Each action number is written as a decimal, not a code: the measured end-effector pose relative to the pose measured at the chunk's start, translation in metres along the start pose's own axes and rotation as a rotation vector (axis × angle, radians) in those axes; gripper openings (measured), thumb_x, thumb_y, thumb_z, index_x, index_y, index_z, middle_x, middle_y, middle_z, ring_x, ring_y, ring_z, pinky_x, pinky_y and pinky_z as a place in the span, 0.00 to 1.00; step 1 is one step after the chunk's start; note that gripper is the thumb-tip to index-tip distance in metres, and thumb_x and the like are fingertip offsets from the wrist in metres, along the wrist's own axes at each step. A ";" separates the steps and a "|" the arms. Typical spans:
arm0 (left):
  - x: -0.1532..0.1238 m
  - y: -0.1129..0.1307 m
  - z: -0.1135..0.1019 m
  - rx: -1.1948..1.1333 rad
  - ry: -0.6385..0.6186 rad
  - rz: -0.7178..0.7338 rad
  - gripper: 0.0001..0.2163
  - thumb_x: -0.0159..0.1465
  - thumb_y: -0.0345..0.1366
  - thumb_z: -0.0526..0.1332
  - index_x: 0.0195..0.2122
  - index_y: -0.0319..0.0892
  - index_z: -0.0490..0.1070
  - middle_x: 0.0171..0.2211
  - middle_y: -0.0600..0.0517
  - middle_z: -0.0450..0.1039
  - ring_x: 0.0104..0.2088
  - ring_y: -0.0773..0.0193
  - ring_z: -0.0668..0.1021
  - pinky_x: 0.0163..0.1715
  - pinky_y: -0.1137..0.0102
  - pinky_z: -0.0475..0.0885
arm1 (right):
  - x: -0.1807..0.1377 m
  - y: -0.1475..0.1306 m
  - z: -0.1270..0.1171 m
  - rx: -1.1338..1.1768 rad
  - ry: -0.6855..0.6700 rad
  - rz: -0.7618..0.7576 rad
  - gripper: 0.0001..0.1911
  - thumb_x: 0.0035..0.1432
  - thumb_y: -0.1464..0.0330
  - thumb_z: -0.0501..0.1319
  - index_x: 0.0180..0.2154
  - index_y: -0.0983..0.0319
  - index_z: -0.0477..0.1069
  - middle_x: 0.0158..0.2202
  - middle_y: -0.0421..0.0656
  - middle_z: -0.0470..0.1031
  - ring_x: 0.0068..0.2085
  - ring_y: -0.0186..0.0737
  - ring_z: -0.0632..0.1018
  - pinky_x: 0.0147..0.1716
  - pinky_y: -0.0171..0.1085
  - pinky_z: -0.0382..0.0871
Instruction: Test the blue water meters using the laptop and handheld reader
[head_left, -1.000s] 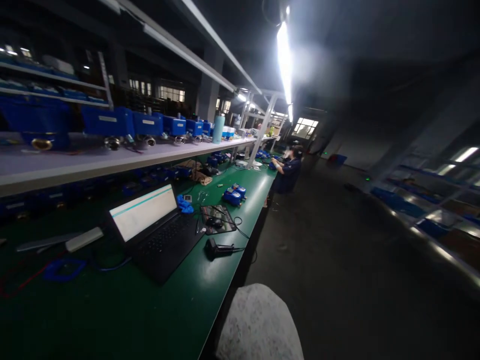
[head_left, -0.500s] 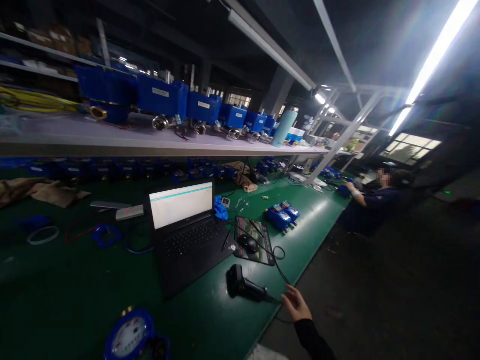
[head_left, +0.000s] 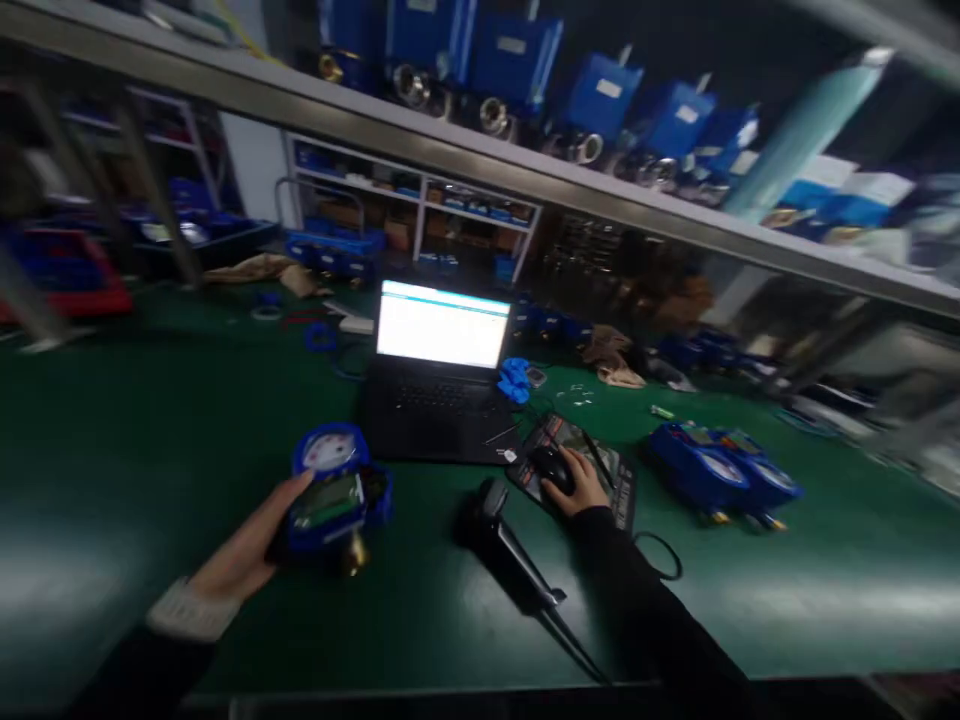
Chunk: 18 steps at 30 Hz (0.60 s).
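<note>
My left hand (head_left: 251, 545) grips a blue water meter (head_left: 330, 495) from its left side; the meter rests on the green bench (head_left: 150, 430), its lid raised and a brass fitting showing below. My right hand (head_left: 581, 490) lies over a black mouse (head_left: 551, 465) on a printed mouse pad (head_left: 600, 470). Between my hands a black barcode scanner (head_left: 499, 535) stands on the bench. Behind it an open laptop (head_left: 439, 375) shows a bright white screen.
More blue water meters (head_left: 724, 475) sit at the right on the bench. A long shelf (head_left: 480, 165) overhead carries blue meters with metal fittings and a teal bottle (head_left: 802, 130). Cloths, rings and cables lie behind the laptop. A red and blue crate (head_left: 64, 275) stands at far left.
The view swung left and down onto the bench. My left hand came into view holding the water meter, and my right hand moved from beside the scanner onto the mouse.
</note>
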<state>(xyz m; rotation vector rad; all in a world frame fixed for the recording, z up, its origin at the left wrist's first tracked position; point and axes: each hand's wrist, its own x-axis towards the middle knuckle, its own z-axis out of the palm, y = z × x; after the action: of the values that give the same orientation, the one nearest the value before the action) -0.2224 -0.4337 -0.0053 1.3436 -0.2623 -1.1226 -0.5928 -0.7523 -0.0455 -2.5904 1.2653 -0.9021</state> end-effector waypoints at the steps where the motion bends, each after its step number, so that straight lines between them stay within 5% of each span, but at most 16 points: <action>1: -0.010 0.012 0.012 -0.081 -0.054 -0.062 0.24 0.63 0.50 0.55 0.56 0.41 0.62 0.46 0.45 0.76 0.47 0.53 0.77 0.50 0.60 0.72 | 0.001 0.002 0.004 0.004 0.011 -0.038 0.34 0.51 0.53 0.58 0.57 0.61 0.63 0.56 0.53 0.64 0.57 0.53 0.67 0.57 0.51 0.62; 5: -0.027 0.030 0.033 -0.134 -0.030 -0.010 0.23 0.63 0.51 0.57 0.52 0.39 0.67 0.44 0.42 0.75 0.43 0.54 0.77 0.42 0.60 0.74 | 0.008 0.007 0.021 0.032 0.050 -0.125 0.31 0.53 0.53 0.54 0.56 0.60 0.64 0.54 0.51 0.65 0.54 0.53 0.70 0.53 0.51 0.65; 10: -0.054 0.009 0.028 -0.096 0.156 0.106 0.32 0.60 0.56 0.59 0.59 0.42 0.56 0.40 0.44 0.71 0.38 0.57 0.75 0.37 0.63 0.73 | 0.011 0.006 0.026 0.021 0.060 -0.155 0.30 0.54 0.53 0.52 0.55 0.60 0.66 0.53 0.52 0.66 0.51 0.53 0.72 0.50 0.51 0.69; 18: -0.082 -0.004 0.037 0.015 0.257 0.210 0.28 0.60 0.48 0.62 0.56 0.41 0.55 0.47 0.42 0.66 0.40 0.57 0.75 0.38 0.63 0.72 | 0.009 0.003 0.021 0.045 0.066 -0.150 0.27 0.53 0.56 0.54 0.54 0.58 0.68 0.54 0.49 0.66 0.50 0.52 0.72 0.49 0.50 0.70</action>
<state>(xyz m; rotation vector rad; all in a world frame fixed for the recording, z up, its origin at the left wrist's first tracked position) -0.2914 -0.3938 0.0368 1.4225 -0.2175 -0.7654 -0.5783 -0.7640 -0.0597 -2.6696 1.0644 -1.0372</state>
